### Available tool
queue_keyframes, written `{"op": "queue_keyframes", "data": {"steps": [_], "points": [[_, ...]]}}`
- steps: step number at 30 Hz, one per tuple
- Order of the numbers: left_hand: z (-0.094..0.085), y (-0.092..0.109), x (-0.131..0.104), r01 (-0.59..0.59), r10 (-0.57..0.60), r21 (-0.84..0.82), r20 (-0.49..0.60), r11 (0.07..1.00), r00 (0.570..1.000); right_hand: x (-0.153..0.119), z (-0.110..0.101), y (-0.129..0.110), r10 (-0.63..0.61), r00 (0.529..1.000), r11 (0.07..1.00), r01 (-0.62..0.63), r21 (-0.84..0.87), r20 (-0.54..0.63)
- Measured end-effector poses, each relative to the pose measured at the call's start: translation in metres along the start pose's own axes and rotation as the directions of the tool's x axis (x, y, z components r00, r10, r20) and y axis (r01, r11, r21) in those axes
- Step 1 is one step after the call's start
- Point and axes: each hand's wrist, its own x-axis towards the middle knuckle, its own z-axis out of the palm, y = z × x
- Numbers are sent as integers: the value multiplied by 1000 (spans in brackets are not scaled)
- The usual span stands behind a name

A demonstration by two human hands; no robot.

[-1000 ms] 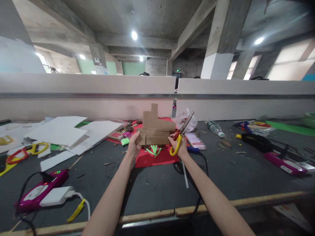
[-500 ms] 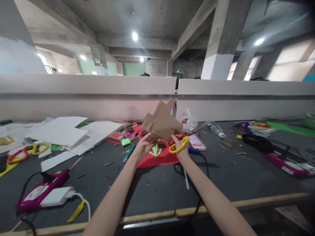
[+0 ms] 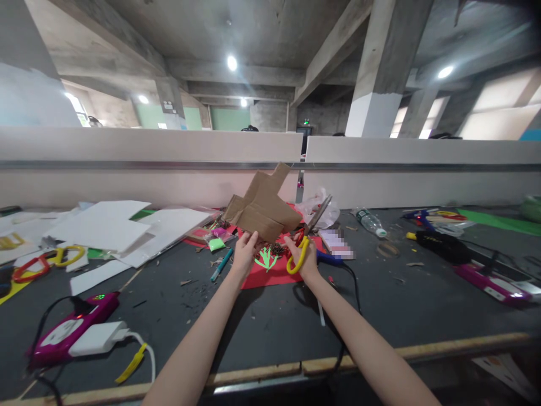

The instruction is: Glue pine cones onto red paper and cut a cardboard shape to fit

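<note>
Pinched in my left hand [image 3: 245, 255] is the lower edge of a brown cardboard piece [image 3: 264, 207], raised and tilted over the table, with a narrow strip sticking up at its top. My right hand [image 3: 307, 261] holds scissors [image 3: 298, 256] by their yellow and red handles, the metal blades pointing up and to the right, beside the cardboard. Beneath lies red paper [image 3: 270, 276] with a light green leaf-shaped cutout [image 3: 266, 258] and pine cones, partly hidden by the cardboard.
White sheets [image 3: 101, 225] and more scissors [image 3: 31, 268] lie left. A purple power strip [image 3: 76, 327] sits front left. A teal pen [image 3: 222, 265], blue glue gun [image 3: 329, 258] with cable, plastic bottle [image 3: 369, 221] and plastic bag [image 3: 325, 211] surround the hands. A white partition [image 3: 190, 189] stands behind.
The cardboard has moved left and turned a little. My right hand has come off its lower right edge, and the scissors have swung more upright. My left hand now pinches the lower edge.
</note>
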Motion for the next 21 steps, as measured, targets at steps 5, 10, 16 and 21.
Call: {"op": "queue_keyframes", "data": {"steps": [5, 10, 16, 21], "points": [[-9, 6, 10, -106, 91, -88, -157, 990, 983, -3, -2, 3, -42, 987, 999, 44, -10, 156], [-19, 9, 17, -179, 178, 15, -219, 984, 959, -4, -4, 6, -78, 927, 987, 123, -101, 366], [-28, 7, 21, -255, 313, 220, -299, 942, 901, -7, -3, 0, -78, 868, 978, 162, -131, 490], [-29, 7, 21, -292, 387, 338, -260, 895, 885, -8, -3, -2, -60, 860, 984, 136, -114, 507]]}}
